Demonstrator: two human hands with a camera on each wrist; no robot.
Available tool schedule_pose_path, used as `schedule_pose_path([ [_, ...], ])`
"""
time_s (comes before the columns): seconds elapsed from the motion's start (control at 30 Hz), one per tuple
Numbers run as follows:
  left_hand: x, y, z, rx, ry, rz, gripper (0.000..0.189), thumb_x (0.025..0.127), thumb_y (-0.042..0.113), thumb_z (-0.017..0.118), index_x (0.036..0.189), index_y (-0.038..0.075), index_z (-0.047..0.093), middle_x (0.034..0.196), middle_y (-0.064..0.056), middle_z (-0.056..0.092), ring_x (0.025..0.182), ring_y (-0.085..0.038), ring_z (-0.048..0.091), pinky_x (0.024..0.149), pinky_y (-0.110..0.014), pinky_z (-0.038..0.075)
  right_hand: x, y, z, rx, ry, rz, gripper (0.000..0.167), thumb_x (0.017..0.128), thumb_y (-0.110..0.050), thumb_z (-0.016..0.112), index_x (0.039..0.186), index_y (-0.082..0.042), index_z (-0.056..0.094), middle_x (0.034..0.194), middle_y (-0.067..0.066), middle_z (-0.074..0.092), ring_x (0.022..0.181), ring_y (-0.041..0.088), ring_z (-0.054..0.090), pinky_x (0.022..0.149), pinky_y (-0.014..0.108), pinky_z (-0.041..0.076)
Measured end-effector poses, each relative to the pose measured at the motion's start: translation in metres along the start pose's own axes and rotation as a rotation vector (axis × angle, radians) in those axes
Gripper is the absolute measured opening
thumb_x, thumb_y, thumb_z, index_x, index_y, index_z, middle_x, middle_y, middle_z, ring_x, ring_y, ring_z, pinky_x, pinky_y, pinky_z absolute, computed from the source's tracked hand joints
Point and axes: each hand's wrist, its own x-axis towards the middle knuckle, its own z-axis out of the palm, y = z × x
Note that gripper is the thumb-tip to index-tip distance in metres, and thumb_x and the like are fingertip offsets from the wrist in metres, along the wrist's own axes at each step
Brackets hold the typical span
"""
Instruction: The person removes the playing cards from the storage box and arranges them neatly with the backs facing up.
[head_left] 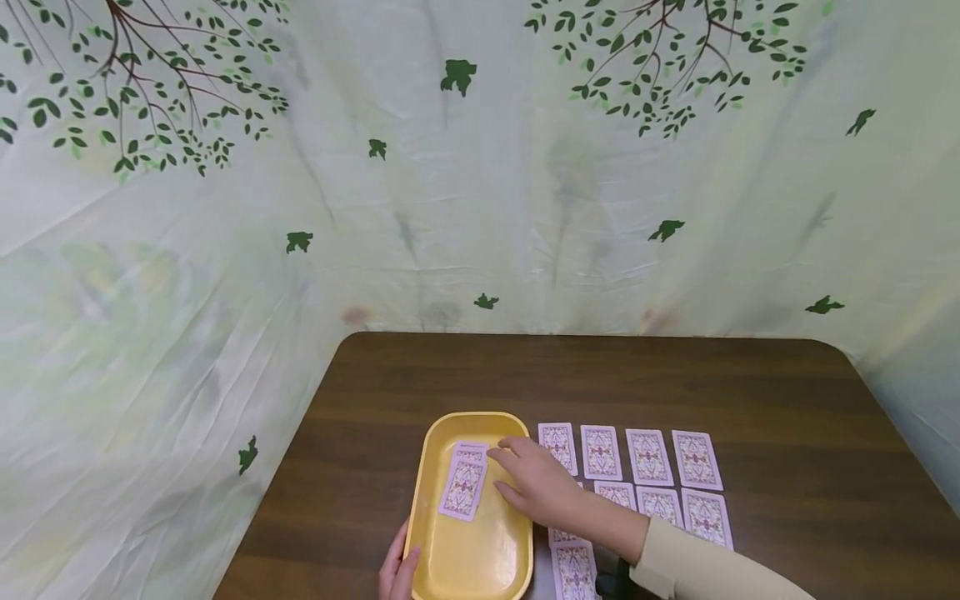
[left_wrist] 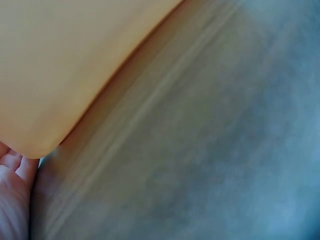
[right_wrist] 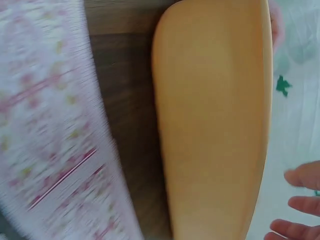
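Note:
A yellow tray [head_left: 512, 550] stands on the wooden table, and two purple-patterned playing cards [head_left: 462, 490] lie overlapping and face down in it. My left hand [head_left: 399, 567] holds the tray's left side, its thumb at the rim; the left wrist view catches only part of this hand [left_wrist: 14, 195] beneath the tray's edge [left_wrist: 75, 100]. Over the tray's right side hovers my right hand [head_left: 542, 483], fingers spread and nothing seen in them. In the right wrist view its separated fingers [right_wrist: 305, 177] show at the right edge, apart from the tray [right_wrist: 215, 100].
Right of the tray, several face-down cards [head_left: 648, 457] lie in rows on the brown table [head_left: 600, 379]; my right forearm covers some. One card [head_left: 574, 573] lies near the front, beside a dark object [head_left: 617, 581]. A leaf-printed curtain [head_left: 525, 208] hangs behind the table.

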Motion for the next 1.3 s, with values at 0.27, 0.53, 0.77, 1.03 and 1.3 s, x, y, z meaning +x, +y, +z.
schedule_pose_path([
  [0.27, -0.001, -0.001, 0.0, -0.002, -0.019, 0.055, 0.043, 0.092, -0.005, 0.041, 0.12, 0.021, 0.06, 0.105, 0.016, 0.06, 0.087, -0.007, 0.059, 0.072, -0.019, 0.049, 0.022, -0.021, 0.025, -0.02, -0.16, -0.047, 0.051, 0.076, -0.043, 0.071, 0.113, -0.008, 0.062, 0.107, 0.008, 0.057, 0.1, 0.02, 0.052, 0.083, 0.033, 0.045],
  [0.53, -0.001, -0.001, 0.0, -0.021, -0.031, 0.06, 0.044, 0.092, -0.005, 0.039, 0.118, 0.025, 0.06, 0.104, 0.012, 0.061, 0.086, -0.008, 0.06, 0.072, -0.02, 0.049, 0.03, -0.023, 0.057, -0.056, -0.371, 0.096, 0.065, 0.07, -0.057, 0.069, 0.115, -0.011, 0.061, 0.111, 0.012, 0.053, 0.103, 0.024, 0.048, 0.082, 0.037, 0.044],
  [0.77, -0.002, -0.001, 0.001, -0.022, -0.018, 0.048, 0.042, 0.092, -0.004, 0.04, 0.12, 0.019, 0.06, 0.105, 0.012, 0.061, 0.087, -0.009, 0.06, 0.073, -0.021, 0.05, 0.032, -0.027, 0.074, -0.094, -0.385, 0.167, 0.077, 0.066, -0.066, 0.066, 0.119, -0.011, 0.058, 0.117, 0.015, 0.047, 0.108, 0.027, 0.043, 0.084, 0.04, 0.04],
  [1.03, -0.001, -0.001, 0.002, -0.034, -0.029, 0.044, 0.039, 0.092, -0.004, 0.039, 0.123, 0.012, 0.058, 0.106, 0.011, 0.061, 0.088, -0.01, 0.06, 0.074, -0.022, 0.049, 0.03, -0.03, 0.081, -0.145, -0.347, 0.186, 0.088, 0.059, -0.067, 0.07, 0.123, -0.009, 0.054, 0.12, 0.02, 0.044, 0.109, 0.031, 0.041, 0.081, 0.041, 0.039],
  [1.3, -0.001, -0.001, 0.002, -0.027, -0.023, 0.065, 0.042, 0.091, -0.006, 0.039, 0.122, 0.016, 0.059, 0.106, 0.014, 0.06, 0.088, -0.008, 0.059, 0.073, -0.02, 0.049, 0.032, -0.027, 0.081, -0.179, -0.318, 0.237, 0.087, 0.059, -0.067, 0.069, 0.121, -0.009, 0.054, 0.118, 0.024, 0.045, 0.108, 0.034, 0.042, 0.082, 0.043, 0.039],
])
